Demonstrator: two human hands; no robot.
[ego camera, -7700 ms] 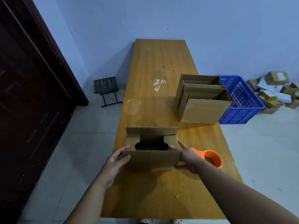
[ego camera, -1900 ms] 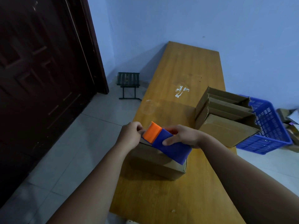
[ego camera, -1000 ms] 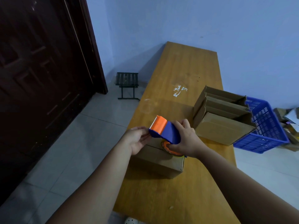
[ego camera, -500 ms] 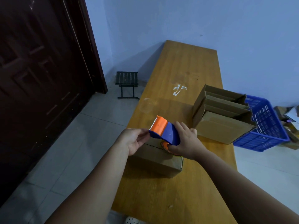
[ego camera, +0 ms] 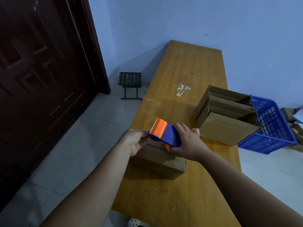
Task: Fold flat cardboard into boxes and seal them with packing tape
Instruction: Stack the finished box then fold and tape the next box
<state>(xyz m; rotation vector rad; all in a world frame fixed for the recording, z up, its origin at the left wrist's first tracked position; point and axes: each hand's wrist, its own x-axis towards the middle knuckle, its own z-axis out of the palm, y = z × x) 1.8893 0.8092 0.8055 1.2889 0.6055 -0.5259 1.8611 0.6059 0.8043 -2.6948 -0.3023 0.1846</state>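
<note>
A folded brown cardboard box (ego camera: pixel 161 163) lies on the wooden table (ego camera: pixel 185 71) near its left edge. My right hand (ego camera: pixel 188 141) grips a blue and orange tape dispenser (ego camera: pixel 165 133) over the top of the box, with its toothed orange end pointing left and up. My left hand (ego camera: pixel 135 140) sits at the left end of the box, fingers pinched under the dispenser's orange end. Whether it pinches tape is hidden.
A stack of folded cardboard boxes (ego camera: pixel 227 115) stands at the table's right edge. A blue plastic crate (ego camera: pixel 270 128) sits beyond it, with more boxes on the floor. A small dark stool (ego camera: pixel 130 84) and a dark door (ego camera: pixel 41 71) are to the left.
The dispenser has lifted slightly and tilted up over the box. My left hand has closed in under its orange end. The box has stayed in place.
</note>
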